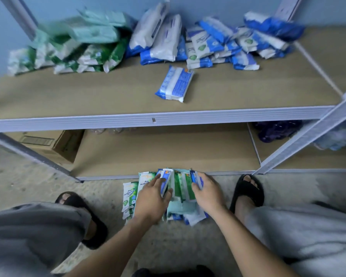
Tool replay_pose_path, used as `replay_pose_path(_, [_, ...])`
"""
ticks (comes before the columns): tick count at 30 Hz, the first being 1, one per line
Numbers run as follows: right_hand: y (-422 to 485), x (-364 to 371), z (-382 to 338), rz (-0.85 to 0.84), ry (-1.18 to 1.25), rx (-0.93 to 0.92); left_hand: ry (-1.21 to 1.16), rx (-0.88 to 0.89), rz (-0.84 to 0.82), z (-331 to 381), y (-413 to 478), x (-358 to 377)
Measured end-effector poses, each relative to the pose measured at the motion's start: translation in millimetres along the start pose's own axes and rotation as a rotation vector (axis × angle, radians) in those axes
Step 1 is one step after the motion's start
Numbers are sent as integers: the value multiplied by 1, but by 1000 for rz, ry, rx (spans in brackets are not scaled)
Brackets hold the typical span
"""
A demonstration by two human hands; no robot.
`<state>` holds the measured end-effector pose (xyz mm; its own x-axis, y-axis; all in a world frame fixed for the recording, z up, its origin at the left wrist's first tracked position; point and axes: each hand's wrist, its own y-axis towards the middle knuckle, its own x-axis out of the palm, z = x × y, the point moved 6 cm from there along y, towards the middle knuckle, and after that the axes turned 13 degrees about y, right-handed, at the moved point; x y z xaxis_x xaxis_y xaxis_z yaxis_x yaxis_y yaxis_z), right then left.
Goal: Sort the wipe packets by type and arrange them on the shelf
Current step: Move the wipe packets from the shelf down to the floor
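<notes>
What was sorted: green packets (74, 47) back-left on shelf (88, 96), blue packets (208, 43) back-right.
Remaining: floor pile (180, 208).
Hands: left hand (152, 198), right hand (208, 192) each gripped a blue packet (164, 182).

On the tan fibreboard upper shelf (88, 92), green-and-white plastic wipe packets (74, 52) are heaped at the back left and blue-and-white plastic wipe packets (212, 45) at the back right. A lone blue-and-white packet (175, 83) lies flat nearer the front edge. On the grey concrete floor (28, 182), a mixed pile (181, 188) of green and blue packets sits between two black sandals (246, 191). The left hand (151, 198) seems to pinch an upright blue-and-white packet (165, 181), while the right hand (208, 193) curls round a second blue packet (196, 179).
</notes>
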<state>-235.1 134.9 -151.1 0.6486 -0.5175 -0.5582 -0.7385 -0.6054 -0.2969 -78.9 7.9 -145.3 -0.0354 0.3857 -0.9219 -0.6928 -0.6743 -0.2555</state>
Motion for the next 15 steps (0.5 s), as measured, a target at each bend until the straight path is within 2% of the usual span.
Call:
replay_pose_path(6, [-33,-49,-57,83,52,-154,138,181,141,32,-13,-61])
replay_pose_path(10, [-52,-85,-91,118,1,-255,246,302,248,55,-25,-105])
replay_pose_path(15, [-61,-134,-134,179,-31,-379,379,398,447,79,-26,-164])
